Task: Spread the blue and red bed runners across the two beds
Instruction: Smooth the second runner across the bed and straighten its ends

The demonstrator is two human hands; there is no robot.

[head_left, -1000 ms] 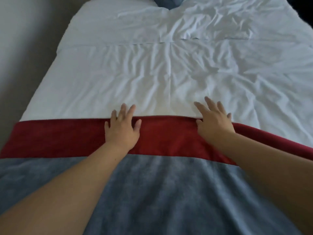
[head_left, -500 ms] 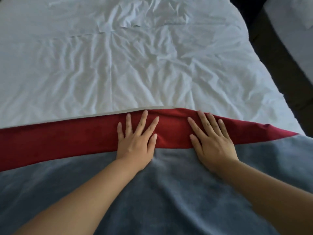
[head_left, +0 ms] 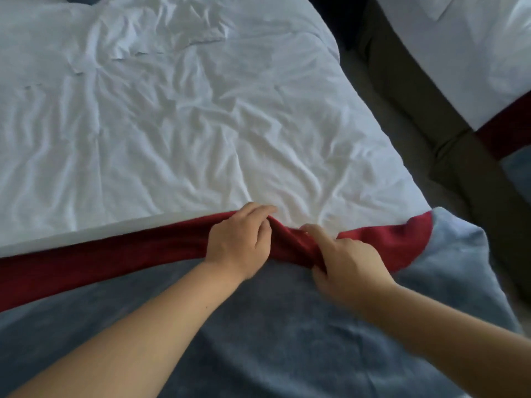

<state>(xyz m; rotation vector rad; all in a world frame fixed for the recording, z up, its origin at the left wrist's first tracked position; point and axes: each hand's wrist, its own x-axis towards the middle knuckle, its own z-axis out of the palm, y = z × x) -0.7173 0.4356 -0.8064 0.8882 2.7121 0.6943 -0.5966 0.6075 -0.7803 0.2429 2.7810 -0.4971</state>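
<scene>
Both hands grip the red band point(head_left: 115, 254) of the bed runner point(head_left: 258, 340). The left hand point(head_left: 238, 239) curls its fingers over the band's far edge, and the right hand point(head_left: 347, 262) pinches a bunched fold just beside it. The runner lies across the foot of the near bed point(head_left: 172, 124), blue field toward the person, with its right corner rumpled at the bed's side. A second bed point(head_left: 459, 47), well apart on the right, already carries a second runner point(head_left: 505, 130). The step in hand looks like straightening. The next move probably calls for drawing the fold out rightward and flattening that corner.
</scene>
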